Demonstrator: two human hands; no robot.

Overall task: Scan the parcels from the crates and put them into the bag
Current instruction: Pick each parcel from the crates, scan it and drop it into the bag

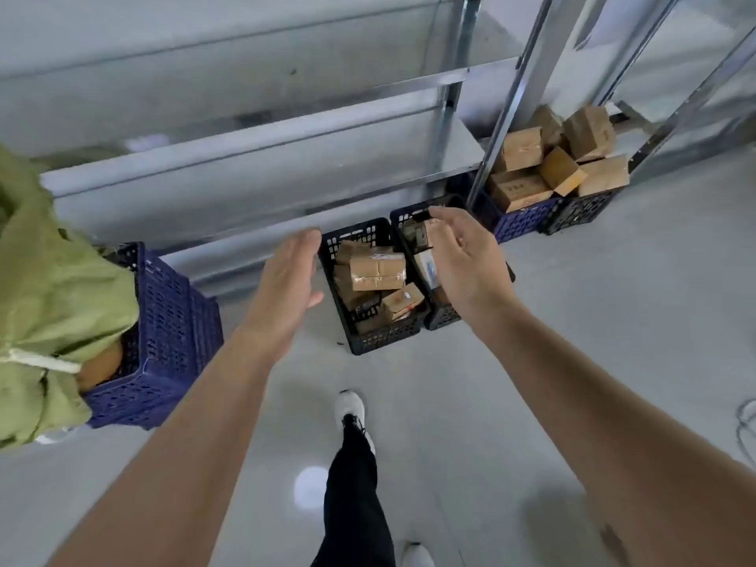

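From the head view, both bare arms reach forward over open grey floor (572, 321). The left hand (286, 284) is flat with straight fingers, holding nothing, just left of the black crate (380, 337) of brown parcels (378, 270). The right hand (462, 259) hangs over the neighbouring blue crate (399, 216), fingers loosely spread; a small dark object sits at its fingertips, possibly pinched, though blur makes that unclear. Farther right, two more crates hold piled parcels (560, 161) behind a slanted metal shelf post (507, 108). At near left, the green bag (53, 296) drapes over a blue crate (172, 341). One white shoe (349, 407) steps forward on the bare floor between.
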